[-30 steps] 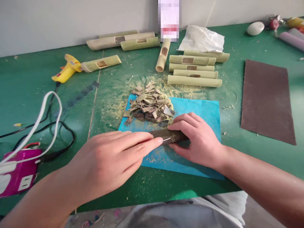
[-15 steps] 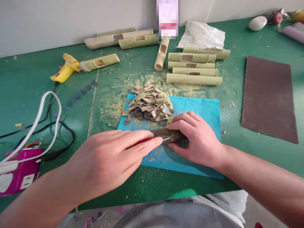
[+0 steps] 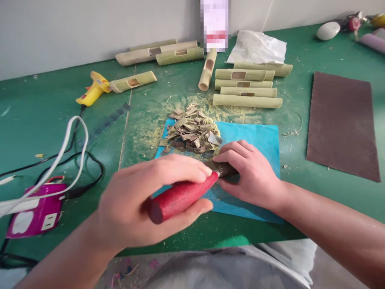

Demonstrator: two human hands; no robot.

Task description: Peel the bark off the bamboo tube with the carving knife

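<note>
A red-handled tool [image 3: 183, 196] is gripped in my left hand [image 3: 135, 196], its butt towards me and its metal end at a dark brown piece [image 3: 226, 168]. That piece is held down by my right hand [image 3: 248, 172], fingers bent over it, thumb on the near side. Under both lies a blue sheet [image 3: 252, 134]. Just beyond my hands, a heap of brown and greenish chips [image 3: 194, 130] covers the sheet's far left corner. My left fingers hide part of the piece and of the sheet.
Bamboo tubes with cut windows [image 3: 248, 100] lie at the back. A yellow glue gun [image 3: 95, 89] and magenta power strip [image 3: 37, 224] with cables are on the left. A brown sheet [image 3: 343, 124] lies right, a white plastic bag [image 3: 258, 47] behind.
My left hand has turned, so the red handle now shows, tilted up between thumb and fingers. My right hand keeps its hold. The view has shifted slightly.
</note>
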